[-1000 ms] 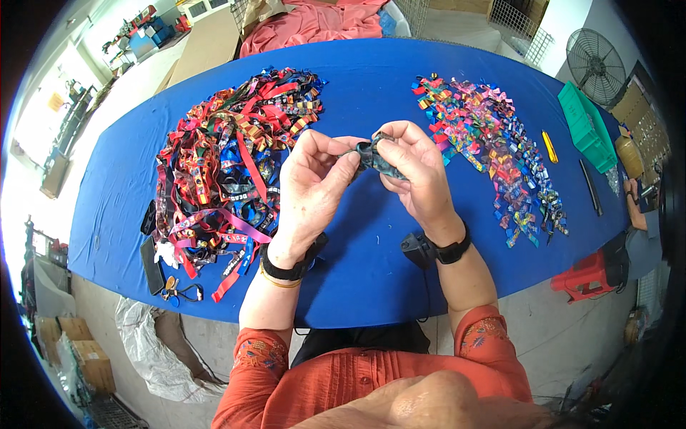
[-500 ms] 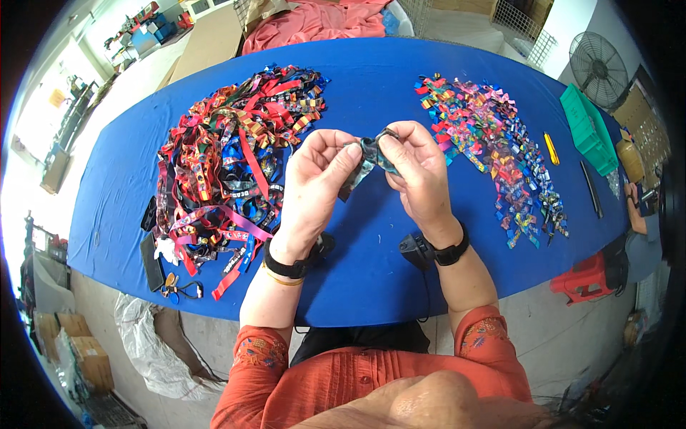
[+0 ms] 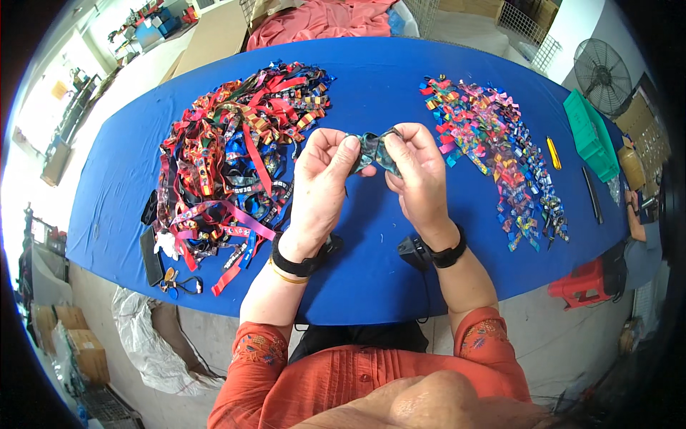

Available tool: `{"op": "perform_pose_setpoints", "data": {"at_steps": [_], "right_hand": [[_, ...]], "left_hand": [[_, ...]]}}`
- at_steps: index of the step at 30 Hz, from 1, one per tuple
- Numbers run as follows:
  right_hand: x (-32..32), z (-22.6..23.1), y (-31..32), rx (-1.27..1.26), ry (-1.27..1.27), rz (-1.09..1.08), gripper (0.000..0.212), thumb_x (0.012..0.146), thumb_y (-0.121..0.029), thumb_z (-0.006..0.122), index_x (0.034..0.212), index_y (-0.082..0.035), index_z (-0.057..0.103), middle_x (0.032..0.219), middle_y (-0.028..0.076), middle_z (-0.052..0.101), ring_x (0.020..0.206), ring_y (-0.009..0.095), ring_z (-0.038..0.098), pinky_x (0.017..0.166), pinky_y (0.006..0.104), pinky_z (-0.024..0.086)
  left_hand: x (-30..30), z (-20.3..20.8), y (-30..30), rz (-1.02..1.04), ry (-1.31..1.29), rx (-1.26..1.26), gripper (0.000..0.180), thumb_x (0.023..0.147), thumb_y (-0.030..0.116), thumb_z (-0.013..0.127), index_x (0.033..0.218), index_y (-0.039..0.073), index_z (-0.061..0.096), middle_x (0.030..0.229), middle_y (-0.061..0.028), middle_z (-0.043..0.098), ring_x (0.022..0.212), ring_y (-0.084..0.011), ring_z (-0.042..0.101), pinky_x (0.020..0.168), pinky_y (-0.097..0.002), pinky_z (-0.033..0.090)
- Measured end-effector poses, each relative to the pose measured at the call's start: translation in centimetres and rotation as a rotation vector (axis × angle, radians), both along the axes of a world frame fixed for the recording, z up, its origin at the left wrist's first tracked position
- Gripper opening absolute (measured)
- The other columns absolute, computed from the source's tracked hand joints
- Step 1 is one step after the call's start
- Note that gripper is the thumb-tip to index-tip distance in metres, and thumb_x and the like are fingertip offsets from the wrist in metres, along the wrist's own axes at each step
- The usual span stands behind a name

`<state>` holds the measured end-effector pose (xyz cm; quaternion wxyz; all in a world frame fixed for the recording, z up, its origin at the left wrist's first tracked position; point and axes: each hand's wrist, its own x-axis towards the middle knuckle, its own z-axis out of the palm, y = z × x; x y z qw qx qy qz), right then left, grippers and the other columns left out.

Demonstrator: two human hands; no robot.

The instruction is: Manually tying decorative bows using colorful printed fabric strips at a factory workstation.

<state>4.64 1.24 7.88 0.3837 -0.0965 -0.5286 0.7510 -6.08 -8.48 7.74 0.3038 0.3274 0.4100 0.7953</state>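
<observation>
The left hand and the right hand were raised together over the middle of the blue table, and both were closed in a pinch on one short piece of dark, patterned ribbon. The ribbon was stretched between the fingertips with its long axis running left to right across the view, one end at the left thumb and the other under the right fingers; its middle bunched and sagged slightly, so it looked folded rather than flat. It was held above the cloth, between the two heaps and touching neither. To the left lay a big tangled pile of long ribbons, mostly red and orange with some blue and purple. To the right lay a spread of small folded bows in many colours, trailing toward the table's near edge. Farther right a green tray sat at the table's far end; what it held could not be made out. Each wrist wore a black band.
</observation>
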Motion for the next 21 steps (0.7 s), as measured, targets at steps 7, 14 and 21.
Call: {"op": "perform_pose_setpoints", "data": {"at_steps": [7,14,21], "right_hand": [[-0.1,-0.5,-0.1,0.044,0.008,0.003,0.007,0.102,-0.016,0.056,0.100,-0.010,0.053,0.077,-0.005,0.055,0.055,-0.002,0.039,0.045,0.0171,0.028],[-0.4,-0.4,-0.9,0.047,0.011,-0.027,0.007,0.102,-0.016,0.055,0.101,-0.010,0.052,0.078,-0.006,0.054,0.058,-0.002,0.039,0.046,0.0168,0.029],[-0.4,-0.3,-0.9,0.076,-0.012,-0.042,0.008,0.103,-0.017,0.054,0.103,-0.010,0.052,0.079,-0.006,0.054,0.060,-0.001,0.040,0.048,0.0168,0.030]], "left_hand": [[0.7,0.8,-0.4,0.025,-0.079,-0.052,0.011,0.103,0.014,0.053,0.102,0.005,0.047,0.091,-0.0068,0.066,0.060,-0.0077,0.057,0.054,-0.0213,0.044],[1.3,0.4,-0.3,0.105,-0.059,-0.054,0.012,0.104,0.018,0.052,0.101,0.009,0.046,0.080,-0.0009,0.058,0.049,-0.0037,0.043,0.042,-0.0185,0.033],[1.5,0.4,0.3,0.179,-0.015,-0.040,0.013,0.104,0.023,0.053,0.102,0.011,0.048,0.077,0.0016,0.058,0.052,-0.0015,0.043,0.041,-0.0173,0.031]]}}
